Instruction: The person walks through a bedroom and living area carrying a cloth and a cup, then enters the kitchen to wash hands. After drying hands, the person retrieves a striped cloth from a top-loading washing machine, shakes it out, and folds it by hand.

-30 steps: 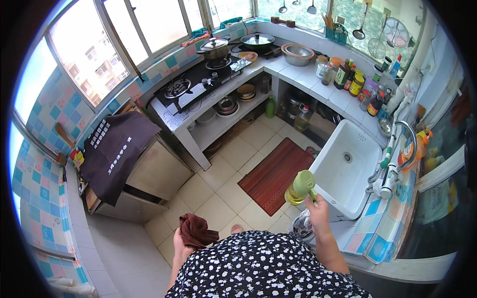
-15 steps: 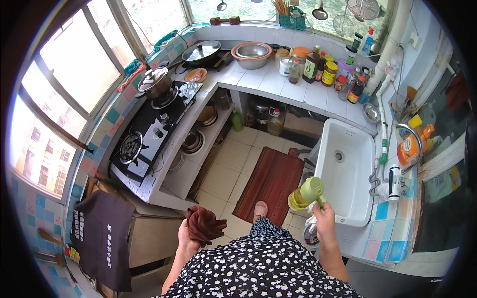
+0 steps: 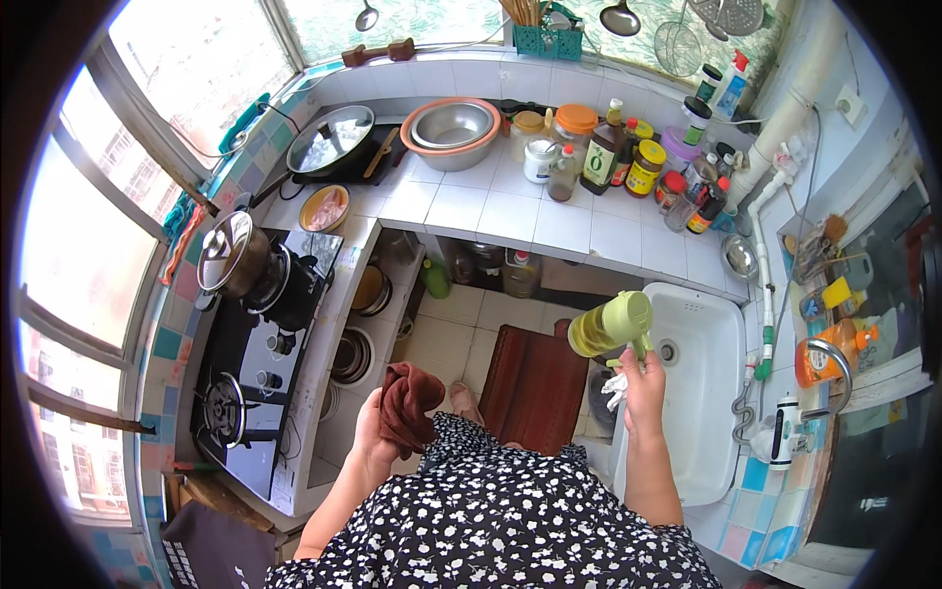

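My left hand (image 3: 371, 434) is closed around a bunched brown cloth (image 3: 410, 407), to the left of my body. In front of me and to the right, my right hand (image 3: 644, 391) grips the handle of an oil jug (image 3: 601, 328). The jug has a light green lid and yellowish liquid in its clear body, and it is tilted with its lid toward the right. It hangs in the air beside the left rim of the white sink (image 3: 726, 393). Below my right hand is a crumpled white piece (image 3: 616, 389); whether my fingers touch it, I cannot tell.
To the left is a gas stove (image 3: 245, 363) with a steel pot (image 3: 234, 257). The tiled counter (image 3: 471, 211) ahead bears a bowl of meat (image 3: 324, 208), a lidded pan (image 3: 332, 142), basins (image 3: 451, 133) and several bottles (image 3: 601, 147). A red mat (image 3: 535, 383) lies on the floor.
The view has shifted forward, toward the stove and counter. Both hands have moved forward, the jug farther from my body. The jug leans over more than before; both hands keep their hold.
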The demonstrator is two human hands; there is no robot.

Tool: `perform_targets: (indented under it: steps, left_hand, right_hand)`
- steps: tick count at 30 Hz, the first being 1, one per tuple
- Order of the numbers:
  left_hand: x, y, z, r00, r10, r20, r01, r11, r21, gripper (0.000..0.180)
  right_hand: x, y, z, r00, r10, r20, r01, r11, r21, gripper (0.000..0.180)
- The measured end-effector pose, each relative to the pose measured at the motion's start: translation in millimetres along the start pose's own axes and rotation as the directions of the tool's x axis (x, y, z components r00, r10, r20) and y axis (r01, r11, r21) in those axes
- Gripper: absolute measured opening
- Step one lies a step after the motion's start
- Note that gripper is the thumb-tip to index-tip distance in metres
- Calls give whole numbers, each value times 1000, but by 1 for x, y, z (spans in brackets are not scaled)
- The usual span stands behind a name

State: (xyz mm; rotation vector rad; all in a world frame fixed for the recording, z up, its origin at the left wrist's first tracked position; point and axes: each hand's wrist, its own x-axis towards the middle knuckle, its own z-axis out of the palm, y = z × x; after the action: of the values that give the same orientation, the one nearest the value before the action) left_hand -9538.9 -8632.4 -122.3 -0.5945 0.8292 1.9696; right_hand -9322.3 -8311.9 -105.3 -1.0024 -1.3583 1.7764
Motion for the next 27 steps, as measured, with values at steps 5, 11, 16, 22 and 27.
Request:
perform_targets:
  steps: [5, 11, 16, 22, 27]
  left_hand:
    - [89, 57, 68, 995, -55, 88, 50, 997, 55, 35]
    - [158, 106, 111, 992, -122, 42, 114, 981, 159, 35]
    - [195, 120, 147, 993, -116, 14, 112, 978, 176, 31]
    - [222, 96, 204, 996, -74, -52, 78, 994, 82, 31]
    - [253, 75, 233, 996, 18, -88, -8, 993, 117, 30]
  right_hand:
    - [76, 4, 27, 996, -28, -83, 22, 997, -72, 24]
    - [208, 17, 38, 964, -172, -204, 149, 981, -127, 25]
    - [308, 27, 25, 951, -165, -262, 125, 978, -164, 25]
    - [402, 39, 2, 955, -158, -251, 85, 957, -279, 25]
    - [441, 54, -4, 961, -145, -236, 61, 942, -329, 26]
